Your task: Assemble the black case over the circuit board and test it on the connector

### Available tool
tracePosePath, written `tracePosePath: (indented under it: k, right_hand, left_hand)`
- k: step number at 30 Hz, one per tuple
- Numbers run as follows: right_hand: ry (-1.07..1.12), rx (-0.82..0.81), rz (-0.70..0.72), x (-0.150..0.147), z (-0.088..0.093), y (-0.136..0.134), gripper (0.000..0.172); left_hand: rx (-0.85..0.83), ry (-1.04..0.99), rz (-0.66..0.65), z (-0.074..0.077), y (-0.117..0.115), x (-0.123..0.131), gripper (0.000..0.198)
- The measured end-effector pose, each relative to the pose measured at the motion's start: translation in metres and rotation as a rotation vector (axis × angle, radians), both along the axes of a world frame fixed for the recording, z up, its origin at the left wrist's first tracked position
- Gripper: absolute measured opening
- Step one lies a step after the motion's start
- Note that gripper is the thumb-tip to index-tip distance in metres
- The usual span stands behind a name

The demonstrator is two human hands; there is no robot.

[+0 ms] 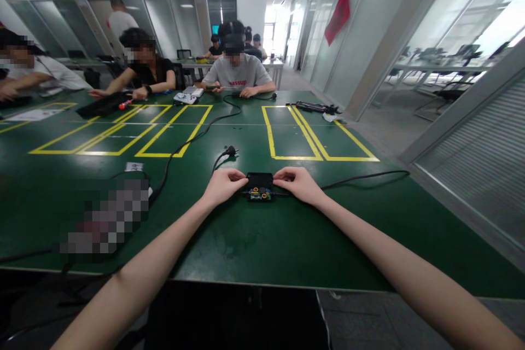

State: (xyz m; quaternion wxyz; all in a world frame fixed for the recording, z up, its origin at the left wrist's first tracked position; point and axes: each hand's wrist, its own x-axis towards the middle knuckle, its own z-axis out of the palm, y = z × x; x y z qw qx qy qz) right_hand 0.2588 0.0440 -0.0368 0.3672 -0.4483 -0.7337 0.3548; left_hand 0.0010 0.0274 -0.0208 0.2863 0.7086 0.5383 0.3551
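Note:
Between my hands is a black cover [260, 179], tilted up behind an open black case with a circuit board [261, 193] showing orange ring-shaped parts. My left hand [225, 183] pinches the cover's left edge with thumb and fingertips. At its right edge, my right hand [298, 181] holds the same cover in a pinch. The case rests on the green table [229, 240], and a black cable [361, 178] runs out from its right side. Behind my left hand lies a black plug [231, 151] on a cable.
A pixelated object [110, 219] lies on the left with cables around it. Yellow tape rectangles [297, 158] mark the table. Across it sits a person in a grey shirt [238, 71]; other people sit at left. A black folded item [314, 107] lies at the far right edge.

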Motion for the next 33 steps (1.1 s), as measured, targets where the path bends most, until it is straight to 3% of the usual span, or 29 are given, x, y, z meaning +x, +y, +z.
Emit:
tracePosePath:
  k: [10,33]
  right_hand:
    - [0.112,-0.050,-0.017,-0.0006,0.0051,-0.0038,0.024]
    - [0.039,0.065,0.017,0.0018,0.0052,-0.0057,0.022]
  left_hand:
    - [-0.013,-0.147,-0.020,-0.0012,0.0006,-0.0019,0.017]
    - [-0.033,-0.159,-0.059,-0.0008,0.0015,-0.0026,0.013]
